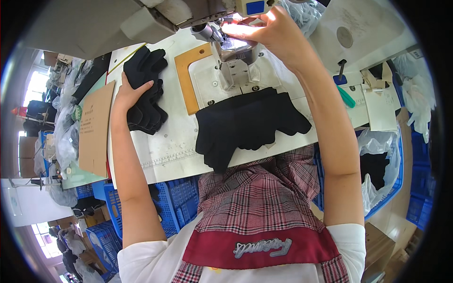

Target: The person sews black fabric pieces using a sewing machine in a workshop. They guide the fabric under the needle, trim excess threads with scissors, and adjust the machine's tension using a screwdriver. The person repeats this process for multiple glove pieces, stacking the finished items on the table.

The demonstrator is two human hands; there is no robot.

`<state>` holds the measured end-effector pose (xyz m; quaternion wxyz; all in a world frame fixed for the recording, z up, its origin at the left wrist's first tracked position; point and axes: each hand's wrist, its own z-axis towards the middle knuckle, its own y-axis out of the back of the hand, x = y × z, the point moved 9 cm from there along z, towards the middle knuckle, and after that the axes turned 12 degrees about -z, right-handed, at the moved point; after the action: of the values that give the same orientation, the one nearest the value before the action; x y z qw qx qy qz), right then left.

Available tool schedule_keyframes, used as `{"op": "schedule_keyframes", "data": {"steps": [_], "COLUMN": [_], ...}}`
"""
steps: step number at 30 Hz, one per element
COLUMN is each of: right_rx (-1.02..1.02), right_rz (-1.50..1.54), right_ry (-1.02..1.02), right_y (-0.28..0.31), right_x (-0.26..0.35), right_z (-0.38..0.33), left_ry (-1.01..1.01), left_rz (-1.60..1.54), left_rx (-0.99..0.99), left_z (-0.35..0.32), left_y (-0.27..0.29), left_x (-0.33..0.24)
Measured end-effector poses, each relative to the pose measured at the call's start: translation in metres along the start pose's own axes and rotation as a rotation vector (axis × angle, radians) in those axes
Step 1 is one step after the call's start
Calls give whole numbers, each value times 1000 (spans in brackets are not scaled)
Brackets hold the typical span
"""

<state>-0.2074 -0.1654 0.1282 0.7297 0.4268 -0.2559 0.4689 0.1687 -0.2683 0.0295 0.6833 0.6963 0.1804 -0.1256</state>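
Note:
My left hand (128,96) rests on the left edge of a stack of black cut fabric pieces (147,111), its thumb and forefinger spread apart. The pieces have wavy edges and lie on the white sewing table (165,146). My right hand (264,32) is raised to the needle area of a sewing machine (234,54), fingers drawn together. Bright lamp light and the machine head hide what these fingers hold, if anything. Another black fabric piece (250,123) lies in front of the machine, close to me, with its lower edge at the table's edge.
A tan angled guide plate (188,80) lies left of the machine bed. A green-handled tool (346,96) and white card (381,111) sit at the right. Cardboard (96,129) stands at the left edge. Blue baskets (177,203) are below the table; a lined basket (398,165) is at right.

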Motion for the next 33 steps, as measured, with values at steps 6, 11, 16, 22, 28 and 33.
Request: {"op": "schedule_keyframes", "data": {"steps": [6,11,16,22,28,33], "right_rx": [-8,-46,-109,-199,-76,-132], "right_rz": [200,304,-1086,-380,-1006,-1036], "right_ry": [-4,103,547,-52,-110,-147], "right_y": [-3,-4,-4,31,4,7], "right_x": [-5,3,18,-24,-28,-32], "right_z": [0,0,-27,-84,-156,-163], "left_ry": [17,-73,-139,-355,-793,-822], "left_rz": [-33,-82,46,45,-311,-288], "left_rx": [4,11,-52,-333,-28,111], "left_z": [0,3,0,-40,-161,-210], "left_y": [0,2,6,39,-25,-111], "left_x": [3,11,7,-30,-160,-208]}}
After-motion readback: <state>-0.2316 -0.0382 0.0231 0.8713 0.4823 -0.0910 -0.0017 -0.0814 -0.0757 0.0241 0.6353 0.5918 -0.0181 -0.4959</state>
